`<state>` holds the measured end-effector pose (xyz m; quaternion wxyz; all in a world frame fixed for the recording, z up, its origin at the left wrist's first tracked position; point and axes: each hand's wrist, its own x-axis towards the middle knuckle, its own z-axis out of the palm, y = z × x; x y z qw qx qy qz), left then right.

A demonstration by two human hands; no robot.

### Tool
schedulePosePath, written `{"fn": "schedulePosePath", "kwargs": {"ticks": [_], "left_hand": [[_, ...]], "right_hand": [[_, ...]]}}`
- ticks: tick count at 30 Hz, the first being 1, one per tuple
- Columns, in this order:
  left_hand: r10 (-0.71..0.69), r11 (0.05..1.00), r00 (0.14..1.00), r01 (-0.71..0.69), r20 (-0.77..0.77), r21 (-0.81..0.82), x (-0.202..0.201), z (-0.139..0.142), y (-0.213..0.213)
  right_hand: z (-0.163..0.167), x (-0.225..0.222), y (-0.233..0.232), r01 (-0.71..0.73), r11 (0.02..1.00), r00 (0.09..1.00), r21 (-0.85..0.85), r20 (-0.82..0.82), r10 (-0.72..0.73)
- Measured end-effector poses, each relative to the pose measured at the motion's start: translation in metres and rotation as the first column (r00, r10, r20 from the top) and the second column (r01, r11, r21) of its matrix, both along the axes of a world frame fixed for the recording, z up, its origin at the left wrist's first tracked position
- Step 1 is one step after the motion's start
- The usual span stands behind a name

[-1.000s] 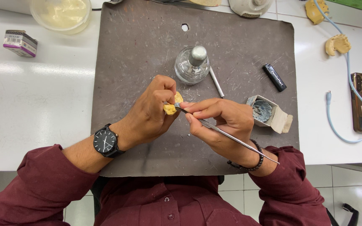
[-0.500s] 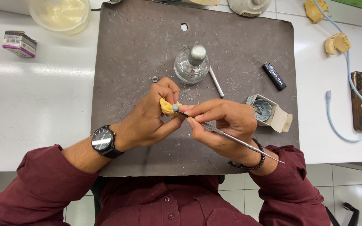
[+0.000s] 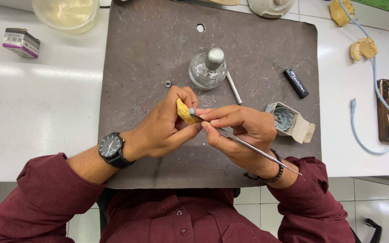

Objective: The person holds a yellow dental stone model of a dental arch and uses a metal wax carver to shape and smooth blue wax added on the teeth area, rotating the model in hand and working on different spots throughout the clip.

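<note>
Near the bench's front edge, over the dark mat (image 3: 158,54), the left hand (image 3: 165,128) pinches a small yellow dental cast (image 3: 183,112) between thumb and fingers. The right hand (image 3: 241,132) grips a thin metal carving tool (image 3: 248,146) like a pen, its tip touching the cast. Just beyond stands a glass spirit lamp (image 3: 207,69), with an open small box (image 3: 289,121) and a black lighter (image 3: 296,83) toward the mat's right edge.
</note>
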<state>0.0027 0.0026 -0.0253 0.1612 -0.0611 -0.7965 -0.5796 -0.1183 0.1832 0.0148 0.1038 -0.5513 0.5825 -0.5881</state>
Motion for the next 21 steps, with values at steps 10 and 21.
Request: {"fn": "schedulePosePath", "kwargs": {"ticks": [10,21], "left_hand": [[-0.019,0.998,0.998,0.016,0.055,0.055,-0.0009,-0.0023,-0.0011],[-0.127,0.941,0.98,0.071,0.151,0.331,-0.0002,0.0066,-0.0013]], "right_hand": [[0.0014,-0.0011,-0.0017,0.006,1.0,0.999,0.018,-0.049,-0.005],[0.0008,-0.0052,-0.0004,-0.108,0.994,0.969,-0.004,0.224,0.106]]}}
